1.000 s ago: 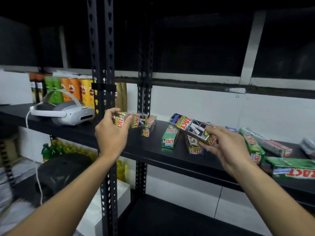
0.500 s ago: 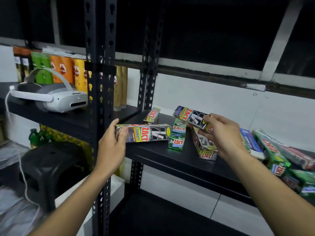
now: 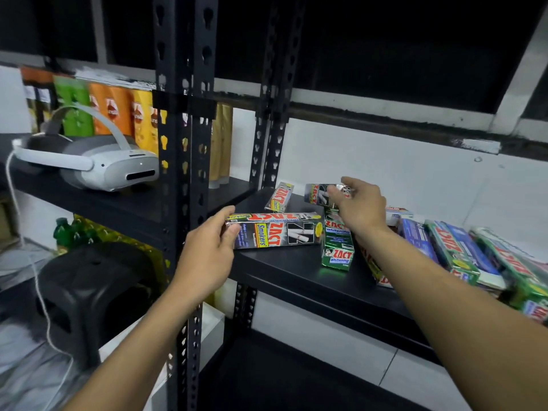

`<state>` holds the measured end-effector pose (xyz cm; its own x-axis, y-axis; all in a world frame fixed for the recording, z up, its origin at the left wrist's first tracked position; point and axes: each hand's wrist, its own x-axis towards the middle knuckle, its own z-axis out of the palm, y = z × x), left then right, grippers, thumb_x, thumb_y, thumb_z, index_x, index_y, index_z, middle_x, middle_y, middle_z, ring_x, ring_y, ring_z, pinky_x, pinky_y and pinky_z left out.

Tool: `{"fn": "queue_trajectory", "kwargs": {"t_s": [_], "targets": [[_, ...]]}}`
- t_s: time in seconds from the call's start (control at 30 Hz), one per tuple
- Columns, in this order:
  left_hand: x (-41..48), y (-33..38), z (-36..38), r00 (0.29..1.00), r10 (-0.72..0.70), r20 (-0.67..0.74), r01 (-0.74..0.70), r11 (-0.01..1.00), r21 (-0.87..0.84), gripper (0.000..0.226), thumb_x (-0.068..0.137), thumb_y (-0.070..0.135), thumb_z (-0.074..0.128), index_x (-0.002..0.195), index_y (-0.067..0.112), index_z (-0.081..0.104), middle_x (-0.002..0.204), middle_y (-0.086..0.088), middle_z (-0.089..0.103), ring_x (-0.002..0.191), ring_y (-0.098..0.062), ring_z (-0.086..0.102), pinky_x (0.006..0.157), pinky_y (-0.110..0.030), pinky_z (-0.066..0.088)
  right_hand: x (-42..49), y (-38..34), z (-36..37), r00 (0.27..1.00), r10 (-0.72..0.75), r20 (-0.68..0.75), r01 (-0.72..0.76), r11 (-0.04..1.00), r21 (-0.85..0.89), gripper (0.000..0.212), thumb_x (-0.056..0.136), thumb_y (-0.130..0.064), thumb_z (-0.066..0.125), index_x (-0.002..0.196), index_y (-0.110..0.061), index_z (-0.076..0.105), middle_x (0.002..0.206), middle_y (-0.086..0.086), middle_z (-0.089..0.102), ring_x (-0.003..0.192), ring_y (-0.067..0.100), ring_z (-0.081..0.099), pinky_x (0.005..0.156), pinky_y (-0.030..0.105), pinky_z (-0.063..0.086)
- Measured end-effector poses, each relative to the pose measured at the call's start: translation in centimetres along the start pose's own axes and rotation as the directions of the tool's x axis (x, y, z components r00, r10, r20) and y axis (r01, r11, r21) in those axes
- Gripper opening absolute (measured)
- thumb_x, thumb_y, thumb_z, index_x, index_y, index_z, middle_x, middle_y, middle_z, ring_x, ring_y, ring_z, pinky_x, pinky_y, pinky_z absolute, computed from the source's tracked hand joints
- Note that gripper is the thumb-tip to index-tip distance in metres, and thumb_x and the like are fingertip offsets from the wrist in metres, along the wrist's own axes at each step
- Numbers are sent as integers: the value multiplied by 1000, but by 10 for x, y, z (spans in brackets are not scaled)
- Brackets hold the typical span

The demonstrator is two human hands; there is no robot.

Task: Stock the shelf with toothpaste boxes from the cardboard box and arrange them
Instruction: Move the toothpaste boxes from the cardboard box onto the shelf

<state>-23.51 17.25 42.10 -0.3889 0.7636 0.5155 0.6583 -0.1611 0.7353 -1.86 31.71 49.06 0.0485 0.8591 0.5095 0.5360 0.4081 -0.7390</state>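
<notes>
1. Arranging looks to be the step in hand: both hands are at the shelf (image 3: 296, 272) with a box each, and the cardboard box is not in view.
2. The left hand (image 3: 207, 256) grips the left end of a silver box (image 3: 275, 231), thumb on top and fingers curled over its front. That box lies lengthwise just left of the green box (image 3: 338, 247); I cannot tell whether its far end touches it.
3. The right hand (image 3: 360, 207) pinches the end of a second silver box (image 3: 318, 192), held behind the green box.
4. A small box (image 3: 279, 196) leans further back, left of the green box. A loose row of boxes (image 3: 453, 250) lies to its right.
5. Next, each held box probably needs turning label-forward and setting down square beside the green box without shoving it askew.
6. Readable: "ZACT" and "Smokers" on the left-hand box, "ZACT Whitening" on the green box, and red "ZACT" on the small box and the row.
</notes>
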Motion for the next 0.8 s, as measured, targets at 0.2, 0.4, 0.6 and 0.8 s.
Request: {"fn": "queue_trajectory", "kwargs": {"t_s": [0.2, 0.4, 0.6, 0.8], "targets": [[-1, -3, -8, 998, 34, 43, -34, 999, -12, 42, 103, 29, 46, 145, 25, 47, 112, 6, 65, 91, 3, 58, 64, 0, 39, 16, 0, 23, 971, -58, 232, 133, 937, -322, 37, 97, -45, 54, 115, -16, 68, 112, 10, 70, 112, 34, 59, 89, 37, 46], [-3, 0, -13, 996, 67, 66, -68, 998, 3, 40, 103, 25, 46, 143, 26, 48, 103, 8, 66, 85, 6, 58, 61, -1, 38, 8, -6, 16, 933, 18, 359, 108, 939, -327, 30, 101, -26, 48, 114, -12, 71, 114, 10, 71, 109, 29, 61, 87, 29, 44], [-9, 1, -9, 993, 119, 24, -121, 989, 86, 43, 102, 27, 48, 145, 22, 47, 128, 5, 62, 104, -5, 60, 78, 0, 40, -27, -8, -16, 946, -83, 314, 164, 957, -240, 35, 98, -36, 55, 126, -18, 66, 131, 0, 64, 126, 19, 54, 98, 24, 36], [-28, 15, -2, 962, 274, -15, -260, 926, 273, 51, 95, 14, 62, 143, 19, 50, 159, 0, 31, 144, -13, 32, 116, -38, 34, -92, -4, -54, 907, -250, 338, 372, 854, -365, 42, 93, -44, 58, 132, -27, 60, 138, -2, 59, 132, 26, 49, 112, 46, 32]]}}
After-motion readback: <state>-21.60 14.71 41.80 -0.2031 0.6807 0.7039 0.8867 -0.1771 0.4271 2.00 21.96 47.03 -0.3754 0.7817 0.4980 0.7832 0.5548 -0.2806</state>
